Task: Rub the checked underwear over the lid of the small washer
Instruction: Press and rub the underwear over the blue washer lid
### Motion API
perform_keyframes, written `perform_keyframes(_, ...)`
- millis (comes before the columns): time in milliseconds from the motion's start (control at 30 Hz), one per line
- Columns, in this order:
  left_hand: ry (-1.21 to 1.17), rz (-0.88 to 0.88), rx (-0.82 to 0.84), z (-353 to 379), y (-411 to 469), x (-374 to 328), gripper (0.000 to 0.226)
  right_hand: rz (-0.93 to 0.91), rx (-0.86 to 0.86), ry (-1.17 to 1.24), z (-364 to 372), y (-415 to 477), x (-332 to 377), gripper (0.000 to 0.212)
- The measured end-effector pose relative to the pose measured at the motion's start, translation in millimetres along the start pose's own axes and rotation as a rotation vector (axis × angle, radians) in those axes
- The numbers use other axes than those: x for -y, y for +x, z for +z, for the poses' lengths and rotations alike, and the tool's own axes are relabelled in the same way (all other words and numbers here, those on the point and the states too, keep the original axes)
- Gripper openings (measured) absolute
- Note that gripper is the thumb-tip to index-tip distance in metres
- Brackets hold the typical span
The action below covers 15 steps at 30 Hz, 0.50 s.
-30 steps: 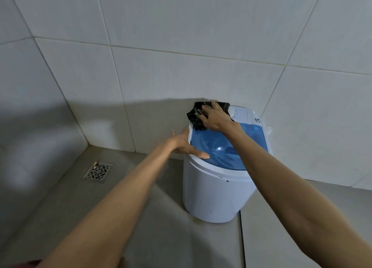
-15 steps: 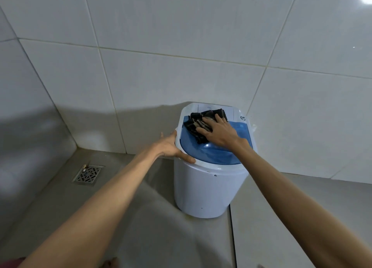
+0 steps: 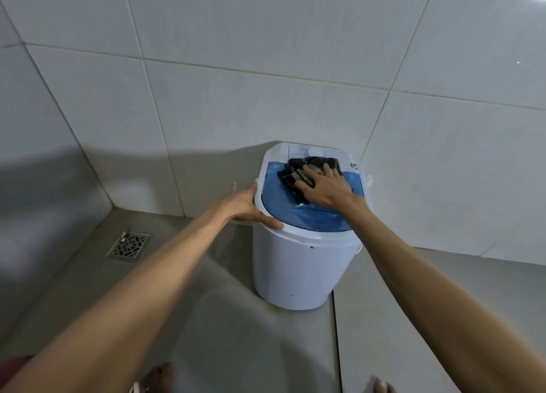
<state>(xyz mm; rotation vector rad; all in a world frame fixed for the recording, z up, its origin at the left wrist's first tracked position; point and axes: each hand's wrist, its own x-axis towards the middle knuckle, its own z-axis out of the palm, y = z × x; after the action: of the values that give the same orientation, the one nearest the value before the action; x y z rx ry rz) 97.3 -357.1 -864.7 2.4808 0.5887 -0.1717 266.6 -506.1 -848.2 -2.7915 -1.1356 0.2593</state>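
A small white washer [image 3: 295, 268] stands on the floor against the tiled wall, its blue see-through lid [image 3: 283, 203] facing up. The dark checked underwear [image 3: 298, 174] lies bunched on the far half of the lid. My right hand [image 3: 325, 187] presses flat on top of the cloth, fingers spread and pointing away from me. My left hand [image 3: 246, 206] clasps the washer's white rim on the left side, thumb lying along the near edge.
A metal floor drain [image 3: 128, 246] is set in the grey floor to the left, near the wall corner. White tiled walls close the back and left. My toes [image 3: 161, 378] show at the bottom edge.
My right hand has slid the underwear from the lid's far left corner toward the middle and right of the lid. The left hand keeps its hold on the rim. The camera has tilted down.
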Motion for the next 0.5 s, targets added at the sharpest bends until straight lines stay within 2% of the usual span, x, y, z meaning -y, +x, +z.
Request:
perform_keyframes(67,0.058,-0.046,-0.018,-0.9,-1.7,2.0,0.144,-0.085,0.035,-0.02,-1.2,-6.9,-0.2,0.069)
perform_keyframes(133,0.178,-0.066,-0.04,-2.1,-7.5,1.9,0.139,-0.111,0.088,-0.03,-10.1,-9.7,1.7,0.065)
perform_keyframes(233,0.342,-0.002,-0.075,-0.2,-13.4,6.1,0.136,-0.109,0.121,-0.063,-15.6,-2.3,11.9,0.062)
perform_keyframes(333,0.369,0.054,-0.122,7.0,-9.7,16.7,0.134,-0.101,0.093,-0.113,-6.0,19.9,23.9,0.062)
perform_keyframes(433,0.375,0.071,-0.138,8.9,-11.8,16.9,0.132,-0.123,0.085,-0.173,5.2,42.5,39.1,0.078)
perform_keyframes(500,0.364,0.053,-0.121,8.2,-13.1,14.5,0.131,-0.115,0.054,-0.191,3.3,49.0,49.9,0.067)
